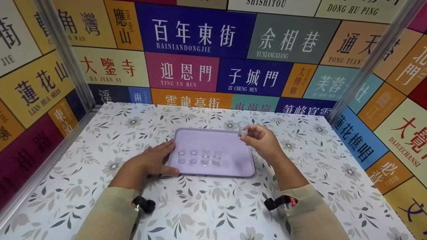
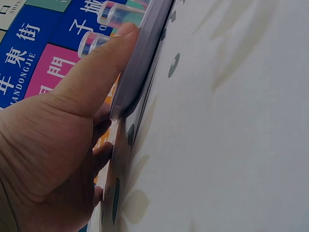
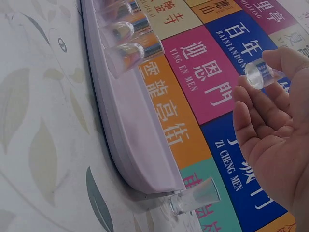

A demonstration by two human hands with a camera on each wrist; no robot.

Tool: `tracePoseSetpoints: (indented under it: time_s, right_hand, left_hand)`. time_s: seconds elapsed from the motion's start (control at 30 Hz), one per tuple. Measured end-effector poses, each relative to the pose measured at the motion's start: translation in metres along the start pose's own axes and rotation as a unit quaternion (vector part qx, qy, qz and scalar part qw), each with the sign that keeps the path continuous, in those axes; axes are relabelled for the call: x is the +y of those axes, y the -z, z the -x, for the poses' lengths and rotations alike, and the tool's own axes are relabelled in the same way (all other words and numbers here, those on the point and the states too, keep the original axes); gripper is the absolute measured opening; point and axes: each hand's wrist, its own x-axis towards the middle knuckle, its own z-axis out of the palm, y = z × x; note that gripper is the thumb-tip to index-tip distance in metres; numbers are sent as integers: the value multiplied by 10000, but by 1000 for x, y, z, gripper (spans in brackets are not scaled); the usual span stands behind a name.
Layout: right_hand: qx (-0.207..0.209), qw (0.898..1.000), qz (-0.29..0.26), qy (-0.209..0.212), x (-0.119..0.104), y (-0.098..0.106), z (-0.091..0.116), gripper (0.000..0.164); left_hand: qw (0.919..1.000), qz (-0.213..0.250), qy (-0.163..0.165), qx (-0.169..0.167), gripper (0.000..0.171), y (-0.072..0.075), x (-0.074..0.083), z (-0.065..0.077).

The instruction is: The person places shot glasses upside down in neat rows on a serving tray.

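A lavender tray lies on the table with several small clear shot glasses standing upside down in a row along its front half. My left hand rests at the tray's left end, thumb against the front corner and fingers along the side rim. Above the tray's far right corner, my right hand pinches another shot glass between thumb and fingertips. Off the tray's right end, one more clear glass stands upright on the table in the right wrist view; the hand mostly hides it in the head view.
A white tabletop with a grey leaf print carries the tray. Walls with colourful Chinese street-name signs rise behind and on both sides. Metal corner posts edge the walls. The tray's right half holds no glasses.
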Motion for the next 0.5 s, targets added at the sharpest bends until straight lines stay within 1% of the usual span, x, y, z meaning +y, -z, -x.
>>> tracePoseSetpoints:
  time_s: [0.13, 0.37, 0.5]
  right_hand:
    - [42, 10000, 10, 43, 0, 0, 1, 32]
    - [177, 9998, -26, 78, 1, 0, 1, 37]
    - [317, 9993, 77, 169, 1, 0, 0, 38]
  left_hand:
    - [10000, -32, -31, -4, 128, 0, 0, 0]
    - [9996, -143, -225, 11, 128, 2, 1, 1]
    - [9998, -119, -178, -7, 128, 2, 1, 1]
